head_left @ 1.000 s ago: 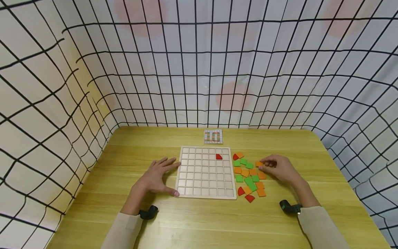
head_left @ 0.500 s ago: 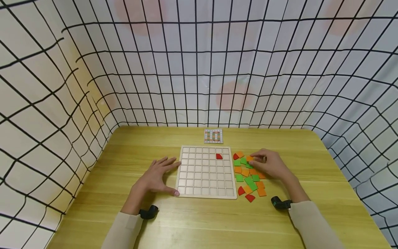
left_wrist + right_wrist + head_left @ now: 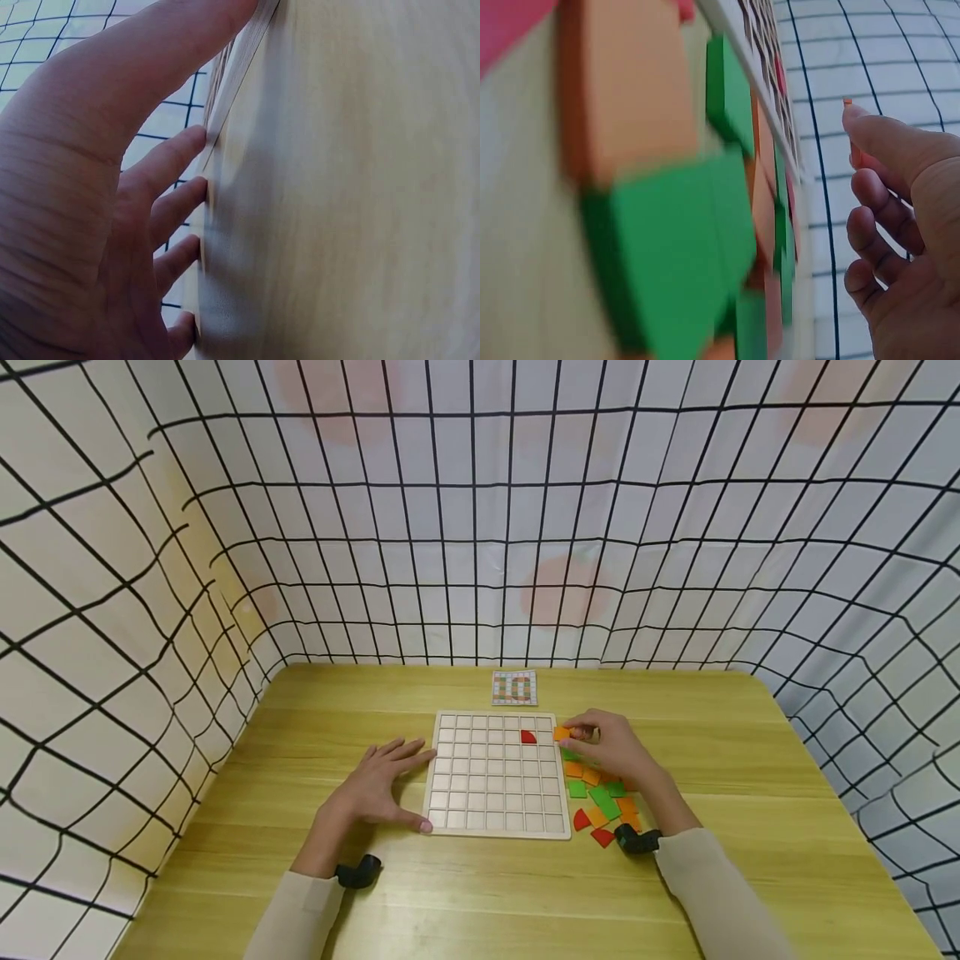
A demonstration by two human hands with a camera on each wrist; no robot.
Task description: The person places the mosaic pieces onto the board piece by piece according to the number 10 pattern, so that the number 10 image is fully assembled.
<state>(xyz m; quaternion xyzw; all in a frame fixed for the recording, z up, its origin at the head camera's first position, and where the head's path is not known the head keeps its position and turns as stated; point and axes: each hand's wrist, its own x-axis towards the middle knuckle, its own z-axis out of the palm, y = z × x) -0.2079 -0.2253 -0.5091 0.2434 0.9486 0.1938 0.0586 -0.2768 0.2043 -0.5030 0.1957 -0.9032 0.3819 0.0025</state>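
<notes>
from my seat i watch the left hand [image 3: 378,783] spread wide, gripping nothing, its thumb and a fingertip touching the left edge of the grid board [image 3: 480,768]. the right hand [image 3: 617,745] pinches an orange tile [image 3: 561,733] between thumb and finger, at the board's right rim in my head view; i can't tell whether it touches. its other fingers are curled. both forearms reach in from the near side, in beige sleeves [image 3: 716,893]. a red piece [image 3: 528,737] sits in the board, loose tiles [image 3: 603,802] just beside it, a patterned card [image 3: 514,688] beyond. black netting [image 3: 472,486] lines the pale walls around the wooden worktop [image 3: 465,902].
</notes>
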